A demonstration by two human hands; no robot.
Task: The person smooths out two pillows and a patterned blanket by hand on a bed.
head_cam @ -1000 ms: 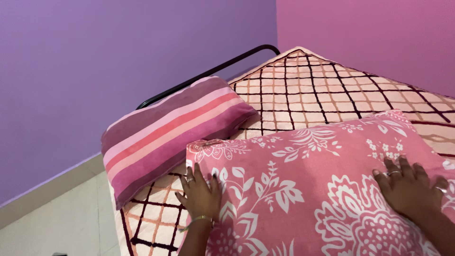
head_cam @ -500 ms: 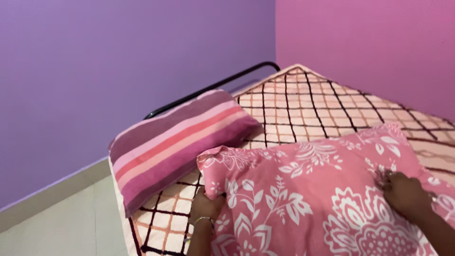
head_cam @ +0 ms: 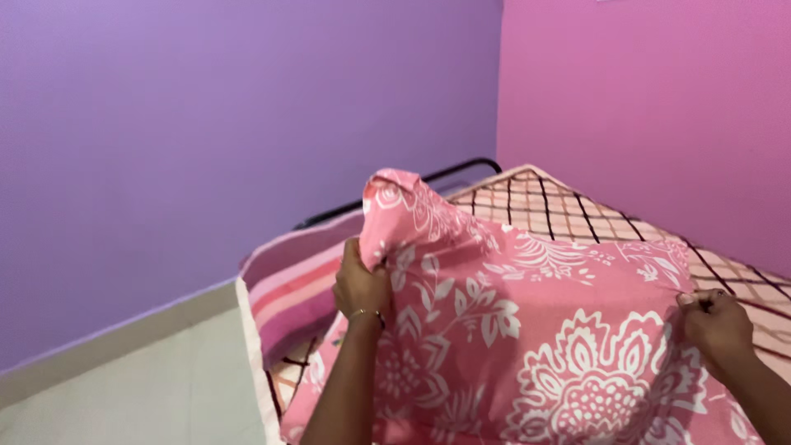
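1. Holding the pink pillow with a white floral print (head_cam: 527, 330) raised off the bed, we grip it at two spots: our left hand (head_cam: 361, 284) pinches the upper left edge, our right hand (head_cam: 715, 323) the right edge, fingers closed on fabric.
2. We judge it light, soft and floppy; the cover bunches and the top corner droops, so edges or corners give the surest hold.
3. Behind it lies a plush pillow striped in plum, pink and coral (head_cam: 288, 297).
4. Beneath it, the bed's peach sheet with a dark lattice pattern (head_cam: 568, 210) looks soft.
5. A black metal bed rail (head_cam: 461, 169) meets the purple wall (head_cam: 206, 140); a pink wall (head_cam: 651, 115) adjoins it, with pale floor tiles (head_cam: 148, 387) left.
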